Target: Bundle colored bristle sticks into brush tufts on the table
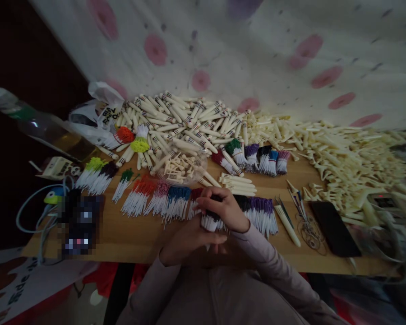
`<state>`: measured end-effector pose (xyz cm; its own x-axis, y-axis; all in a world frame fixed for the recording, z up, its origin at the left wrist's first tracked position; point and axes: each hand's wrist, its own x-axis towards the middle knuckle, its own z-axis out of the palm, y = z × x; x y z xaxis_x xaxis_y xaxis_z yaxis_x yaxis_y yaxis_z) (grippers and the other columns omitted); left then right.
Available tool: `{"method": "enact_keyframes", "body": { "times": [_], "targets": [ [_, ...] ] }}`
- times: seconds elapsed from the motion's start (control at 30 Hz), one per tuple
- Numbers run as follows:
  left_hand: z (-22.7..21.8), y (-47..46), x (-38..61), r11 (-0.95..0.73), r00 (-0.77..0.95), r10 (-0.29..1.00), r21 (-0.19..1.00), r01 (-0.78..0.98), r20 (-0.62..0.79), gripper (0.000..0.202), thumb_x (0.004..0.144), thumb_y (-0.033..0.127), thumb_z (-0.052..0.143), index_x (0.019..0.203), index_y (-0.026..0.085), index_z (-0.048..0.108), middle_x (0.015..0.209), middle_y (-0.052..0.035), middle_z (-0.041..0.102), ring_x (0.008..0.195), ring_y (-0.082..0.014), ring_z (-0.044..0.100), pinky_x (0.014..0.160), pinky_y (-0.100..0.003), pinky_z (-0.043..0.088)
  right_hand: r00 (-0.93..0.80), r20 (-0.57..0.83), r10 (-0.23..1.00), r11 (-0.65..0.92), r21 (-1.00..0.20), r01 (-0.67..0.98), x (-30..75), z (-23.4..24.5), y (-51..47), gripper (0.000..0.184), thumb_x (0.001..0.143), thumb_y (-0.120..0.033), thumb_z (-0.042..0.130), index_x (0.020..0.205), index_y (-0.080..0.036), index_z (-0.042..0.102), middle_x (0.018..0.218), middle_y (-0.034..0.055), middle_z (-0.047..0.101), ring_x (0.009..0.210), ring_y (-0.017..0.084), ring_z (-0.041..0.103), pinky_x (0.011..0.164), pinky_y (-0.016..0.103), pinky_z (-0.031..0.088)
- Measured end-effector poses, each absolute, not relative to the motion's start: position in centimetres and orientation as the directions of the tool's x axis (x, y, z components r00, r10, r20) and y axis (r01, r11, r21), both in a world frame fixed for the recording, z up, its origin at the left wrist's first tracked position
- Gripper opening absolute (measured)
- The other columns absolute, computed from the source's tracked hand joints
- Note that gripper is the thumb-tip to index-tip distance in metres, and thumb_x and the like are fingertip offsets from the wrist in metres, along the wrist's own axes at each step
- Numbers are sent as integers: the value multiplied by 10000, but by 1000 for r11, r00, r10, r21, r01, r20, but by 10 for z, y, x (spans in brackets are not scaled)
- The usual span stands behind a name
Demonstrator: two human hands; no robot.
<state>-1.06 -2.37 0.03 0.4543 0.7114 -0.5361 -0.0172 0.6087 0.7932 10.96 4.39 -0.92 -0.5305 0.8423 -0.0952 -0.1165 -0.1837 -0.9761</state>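
Note:
My right hand (225, 208) is closed around the dark tips of a bundle of thin white sticks (211, 222) at the near middle of the wooden table (138, 241). My left hand (186, 241) sits just below it, fingers curled up against the white ends of the same bundle. Rows of similar bundles with red, pink, blue and purple tips (162, 201) lie flat on either side of my hands.
A big heap of cream plastic handles (179, 124) fills the back, more cream parts (341, 158) spread right. A clear bowl of small pegs (182, 169), a black phone (334, 228), tweezers and wire rings (306, 223), a bottle (37, 126) and cables (40, 212) lie around.

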Motion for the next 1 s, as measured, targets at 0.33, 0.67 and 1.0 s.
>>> {"method": "enact_keyframes", "body": {
  "times": [0.33, 0.67, 1.0],
  "targets": [
    [-3, -21, -18, 489, 436, 786, 872, -5, -438, 108, 627, 251, 730, 639, 202, 634, 665, 41, 663, 703, -149, 596, 688, -258, 474, -649, 22, 760, -6, -999, -41, 113, -2, 38, 370, 789, -390, 754, 576, -213, 508, 618, -34, 519, 591, 120, 462, 578, 268, 383],
    [-12, -12, -8, 511, 416, 812, 842, -171, -408, 198, 661, 217, 714, 571, 194, 539, 499, 42, 562, 545, -130, 540, 625, -289, 443, -617, -4, 787, -21, -1000, -20, 112, -6, 38, 355, 847, -438, 684, 627, -228, 502, 659, -28, 527, 618, 131, 464, 596, 271, 399],
    [-16, -15, -6, 546, 538, 758, 810, -214, -369, 250, 688, 361, 747, 654, 171, 589, 538, 10, 606, 589, -166, 623, 703, -328, 480, -571, -74, 817, -65, -997, 36, 120, -6, 49, 417, 857, -515, 659, 603, -208, 535, 617, -28, 541, 602, 126, 472, 596, 269, 401]
  ]
}}
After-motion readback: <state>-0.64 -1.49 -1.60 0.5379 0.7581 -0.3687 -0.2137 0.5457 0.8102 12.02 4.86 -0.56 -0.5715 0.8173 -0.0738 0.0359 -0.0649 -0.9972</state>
